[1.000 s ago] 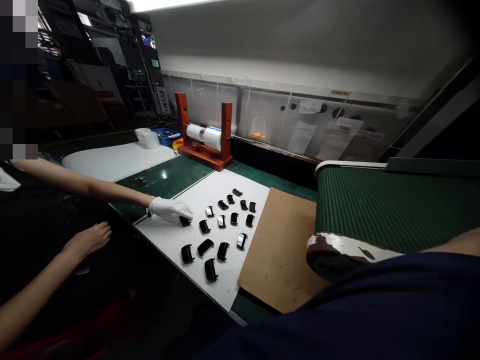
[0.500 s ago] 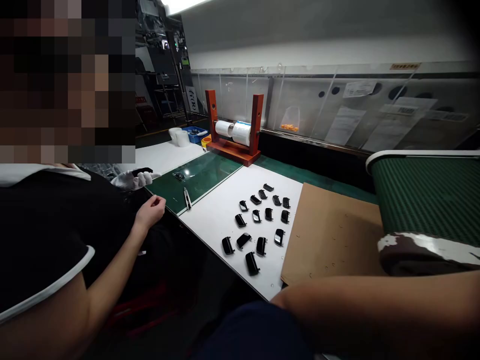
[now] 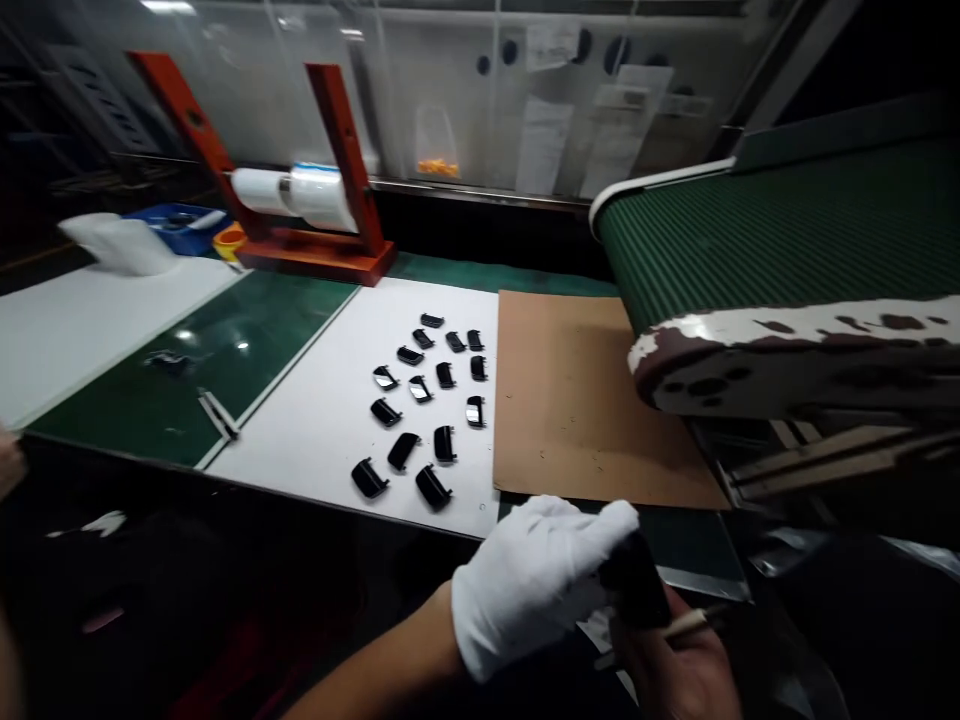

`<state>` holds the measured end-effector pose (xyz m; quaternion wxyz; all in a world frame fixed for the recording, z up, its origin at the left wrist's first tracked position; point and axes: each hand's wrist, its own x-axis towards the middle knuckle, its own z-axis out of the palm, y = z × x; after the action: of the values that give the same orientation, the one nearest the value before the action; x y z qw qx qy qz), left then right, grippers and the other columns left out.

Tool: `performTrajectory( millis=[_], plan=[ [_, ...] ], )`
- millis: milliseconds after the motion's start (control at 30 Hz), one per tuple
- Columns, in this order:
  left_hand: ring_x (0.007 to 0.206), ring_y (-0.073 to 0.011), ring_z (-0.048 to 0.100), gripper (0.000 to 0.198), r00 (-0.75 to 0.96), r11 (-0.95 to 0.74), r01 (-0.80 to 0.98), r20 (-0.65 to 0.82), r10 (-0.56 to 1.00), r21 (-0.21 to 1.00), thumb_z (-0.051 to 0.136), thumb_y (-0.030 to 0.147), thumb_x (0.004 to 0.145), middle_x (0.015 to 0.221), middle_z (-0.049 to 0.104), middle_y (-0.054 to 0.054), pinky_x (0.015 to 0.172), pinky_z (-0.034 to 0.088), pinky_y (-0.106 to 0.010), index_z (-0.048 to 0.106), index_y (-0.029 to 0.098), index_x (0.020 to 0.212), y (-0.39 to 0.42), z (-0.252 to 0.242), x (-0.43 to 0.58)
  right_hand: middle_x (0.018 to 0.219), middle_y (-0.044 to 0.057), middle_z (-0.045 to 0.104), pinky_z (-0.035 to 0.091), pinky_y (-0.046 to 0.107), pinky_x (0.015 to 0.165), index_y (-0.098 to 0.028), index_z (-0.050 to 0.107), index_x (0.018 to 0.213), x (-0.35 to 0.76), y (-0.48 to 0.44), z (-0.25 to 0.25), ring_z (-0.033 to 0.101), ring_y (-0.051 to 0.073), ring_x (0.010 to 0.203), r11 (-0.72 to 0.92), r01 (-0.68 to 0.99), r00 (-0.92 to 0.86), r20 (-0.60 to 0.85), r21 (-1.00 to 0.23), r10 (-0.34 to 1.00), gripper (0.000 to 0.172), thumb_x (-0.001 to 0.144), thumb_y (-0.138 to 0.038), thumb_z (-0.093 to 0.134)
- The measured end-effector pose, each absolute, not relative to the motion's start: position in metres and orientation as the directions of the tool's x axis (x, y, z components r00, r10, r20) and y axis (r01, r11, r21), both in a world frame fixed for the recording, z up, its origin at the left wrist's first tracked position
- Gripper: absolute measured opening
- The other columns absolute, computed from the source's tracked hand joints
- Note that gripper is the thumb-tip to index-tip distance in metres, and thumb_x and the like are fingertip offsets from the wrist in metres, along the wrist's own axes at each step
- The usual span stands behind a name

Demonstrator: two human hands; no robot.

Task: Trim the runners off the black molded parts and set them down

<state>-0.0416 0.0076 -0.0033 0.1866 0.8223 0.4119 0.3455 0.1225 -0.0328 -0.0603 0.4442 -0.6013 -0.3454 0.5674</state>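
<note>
My left hand (image 3: 536, 580), in a white glove, is closed on a black plastic part (image 3: 637, 585) near the table's front edge. My bare right hand (image 3: 686, 665) is just below and right of it, its fingers wrapped round a slim, pale-handled tool (image 3: 686, 624); blur hides its kind. The right fingers are close against the black part, and whether they also grip it I cannot tell. Several similar glossy black parts (image 3: 405, 450) lie spread over the white sheet (image 3: 300, 440), ahead and left of my hands.
A brown cardboard sheet (image 3: 577, 400) lies beyond my hands. To its right stands a green conveyor belt (image 3: 787, 240). A cutter knife (image 3: 217, 413) rests on the green mat (image 3: 150, 400). Film rolls (image 3: 322, 195) hang on a red stand (image 3: 315, 258). Another person's hand (image 3: 9, 463) shows far left.
The view has swung right and down. Both my hands, the black part and the slim tool have come into sight; earlier only a forearm showed. The co-worker has mostly left the frame.
</note>
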Motion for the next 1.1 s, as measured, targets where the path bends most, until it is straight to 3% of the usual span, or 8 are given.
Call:
performTrajectory(
  millis=[200, 467, 533, 633, 733, 800, 900, 1100],
  plan=[
    [0.081, -0.0174, 0.066, 0.025, 0.584, -0.644, 0.511, 0.32, 0.746, 0.57, 0.041, 0.017, 0.096, 0.091, 0.07, -0.003, 0.084, 0.05, -0.032, 0.044, 0.017, 0.121, 0.024, 0.003, -0.047, 0.062, -0.001, 0.064, 0.046, 0.019, 0.051, -0.023, 0.076, 0.089, 0.127, -0.019, -0.068, 0.054, 0.012, 0.056, -0.357, -0.406, 0.018, -0.398, -0.841, 0.917, 0.035, 0.057, -0.031, 0.088],
    [0.075, -0.0176, 0.062, 0.015, 0.726, -0.681, 0.496, 0.173, 0.666, 0.54, 0.046, 0.019, 0.095, 0.089, 0.067, -0.004, 0.078, 0.05, -0.029, 0.054, 0.016, 0.108, 0.04, 0.023, -0.034, 0.042, -0.007, 0.046, 0.038, 0.018, 0.042, -0.021, 0.069, 0.062, 0.132, -0.015, -0.06, 0.031, 0.004, 0.039, -0.321, -0.524, 0.035, -0.397, -0.789, 0.917, 0.022, 0.056, -0.03, 0.088],
    [0.083, -0.0189, 0.065, 0.022, 0.703, -0.685, 0.468, 0.234, 0.672, 0.558, 0.047, 0.019, 0.096, 0.094, 0.068, -0.004, 0.084, 0.051, -0.031, 0.053, 0.019, 0.117, 0.039, 0.021, -0.05, 0.047, -0.006, 0.055, 0.032, 0.016, 0.038, -0.023, 0.07, 0.064, 0.132, -0.013, -0.059, 0.025, 0.001, 0.036, -0.304, -0.577, 0.056, -0.408, -0.758, 0.911, 0.022, 0.057, -0.034, 0.088],
    [0.104, -0.0201, 0.064, 0.049, 0.485, -0.547, 0.472, 0.315, 0.816, 0.691, 0.06, 0.031, 0.092, 0.113, 0.067, -0.003, 0.095, 0.049, -0.034, 0.04, 0.032, 0.137, 0.034, 0.006, -0.076, 0.068, 0.0, 0.071, 0.025, 0.014, 0.034, -0.026, 0.073, 0.068, 0.131, -0.01, -0.06, 0.015, -0.003, 0.035, -0.31, -0.642, 0.06, -0.449, -0.701, 0.892, 0.02, 0.058, -0.036, 0.088],
    [0.124, -0.0279, 0.054, 0.098, 0.338, -0.327, 0.436, 0.184, 0.923, 0.839, 0.081, 0.044, 0.069, 0.137, 0.053, -0.007, 0.105, 0.044, -0.044, 0.022, 0.036, 0.147, 0.026, -0.015, -0.084, 0.069, 0.001, 0.073, 0.026, 0.013, 0.034, -0.026, 0.074, 0.067, 0.13, -0.009, -0.06, 0.011, -0.004, 0.035, -0.33, -0.682, 0.046, -0.489, -0.652, 0.871, 0.022, 0.054, -0.036, 0.089],
    [0.125, -0.0305, 0.052, 0.116, 0.338, -0.23, 0.364, 0.102, 0.935, 0.903, 0.088, 0.043, 0.058, 0.144, 0.047, -0.009, 0.106, 0.043, -0.048, 0.015, 0.037, 0.149, 0.021, -0.029, -0.075, 0.068, 0.001, 0.073, 0.026, 0.012, 0.034, -0.025, 0.075, 0.069, 0.128, -0.009, -0.06, 0.009, -0.004, 0.035, -0.348, -0.697, 0.028, -0.508, -0.627, 0.861, 0.025, 0.053, -0.037, 0.09],
    [0.124, -0.029, 0.053, 0.124, 0.31, -0.173, 0.242, 0.093, 0.946, 0.955, 0.091, 0.036, 0.054, 0.143, 0.048, -0.008, 0.106, 0.044, -0.046, 0.012, 0.038, 0.149, 0.014, -0.043, -0.055, 0.067, -0.001, 0.07, 0.025, 0.012, 0.032, -0.024, 0.074, 0.073, 0.124, -0.011, -0.06, 0.01, -0.004, 0.035, -0.377, -0.708, -0.015, -0.522, -0.597, 0.853, 0.026, 0.056, -0.038, 0.089],
    [0.122, -0.0272, 0.056, 0.114, 0.277, -0.149, 0.103, 0.115, 0.954, 0.983, 0.088, 0.031, 0.062, 0.132, 0.058, -0.009, 0.103, 0.047, -0.042, 0.015, 0.032, 0.15, 0.011, -0.052, -0.041, 0.077, 0.001, 0.069, 0.032, 0.014, 0.034, -0.024, 0.072, 0.077, 0.123, -0.017, -0.068, 0.019, -0.002, 0.035, -0.42, -0.706, -0.092, -0.514, -0.57, 0.853, 0.022, 0.064, -0.036, 0.085]
  ],
)
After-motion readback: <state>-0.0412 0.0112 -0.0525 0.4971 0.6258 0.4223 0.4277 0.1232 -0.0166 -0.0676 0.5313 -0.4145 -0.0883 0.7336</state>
